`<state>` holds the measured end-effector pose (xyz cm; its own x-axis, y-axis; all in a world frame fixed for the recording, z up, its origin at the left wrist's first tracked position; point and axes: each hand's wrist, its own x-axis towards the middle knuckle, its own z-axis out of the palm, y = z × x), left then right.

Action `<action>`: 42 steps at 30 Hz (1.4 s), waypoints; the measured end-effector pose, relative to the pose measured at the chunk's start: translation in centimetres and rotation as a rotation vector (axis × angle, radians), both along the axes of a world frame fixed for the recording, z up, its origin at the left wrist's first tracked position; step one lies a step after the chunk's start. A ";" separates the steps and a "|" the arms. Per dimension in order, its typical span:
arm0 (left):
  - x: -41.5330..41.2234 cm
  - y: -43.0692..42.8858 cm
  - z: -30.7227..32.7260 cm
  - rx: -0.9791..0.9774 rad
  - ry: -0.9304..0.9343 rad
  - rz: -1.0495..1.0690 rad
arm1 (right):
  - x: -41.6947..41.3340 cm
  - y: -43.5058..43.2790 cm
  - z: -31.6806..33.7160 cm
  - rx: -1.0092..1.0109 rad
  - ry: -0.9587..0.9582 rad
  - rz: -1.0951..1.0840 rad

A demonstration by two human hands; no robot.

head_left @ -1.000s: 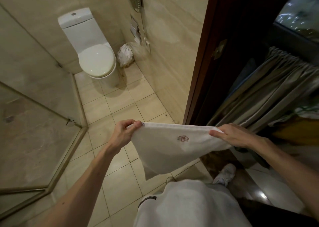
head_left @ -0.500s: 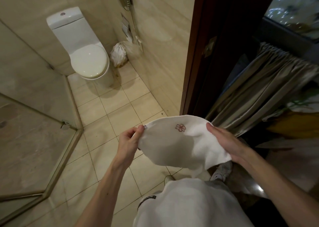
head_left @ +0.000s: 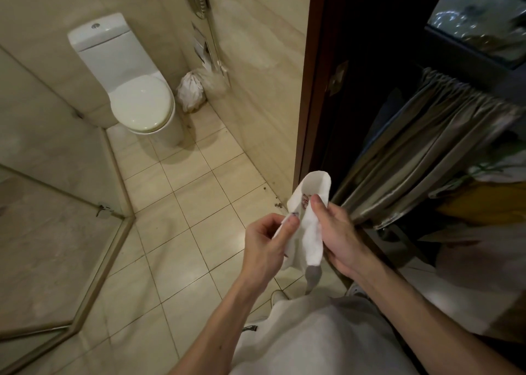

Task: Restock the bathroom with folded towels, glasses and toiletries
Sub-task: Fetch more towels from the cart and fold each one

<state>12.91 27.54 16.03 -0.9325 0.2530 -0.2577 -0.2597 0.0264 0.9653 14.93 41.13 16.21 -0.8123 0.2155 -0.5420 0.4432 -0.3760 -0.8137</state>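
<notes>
A small white towel [head_left: 311, 229] with a red embroidered mark is folded together between my two hands, in front of my waist. My left hand [head_left: 266, 245] pinches its left edge with thumb and fingers. My right hand [head_left: 337, 232] holds the other side, thumb pressed on the cloth near the mark. The towel's fold stands up above my fingers and a loose end hangs down below them.
A white toilet [head_left: 133, 89] stands at the back, with a tied white bag [head_left: 191, 92] beside it. A glass shower screen [head_left: 54, 232] closes the left. A dark wooden door frame [head_left: 311, 89] and a cart with a pleated beige curtain [head_left: 421, 152] are on the right.
The towel was stretched wide between my hands; my hands have come together and the towel is now folded in half between them. The view has shifted slightly.
</notes>
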 end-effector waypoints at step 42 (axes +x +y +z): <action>-6.1 -5.8 0.4 -0.480 0.627 -0.404 | -1.0 6.2 -2.8 1.197 0.074 0.620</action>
<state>6.86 21.78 16.42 -0.8004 0.5897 0.1075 0.4301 0.4401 0.7882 13.97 47.29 13.40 -0.9664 0.1110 -0.2320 0.2209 0.8204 -0.5274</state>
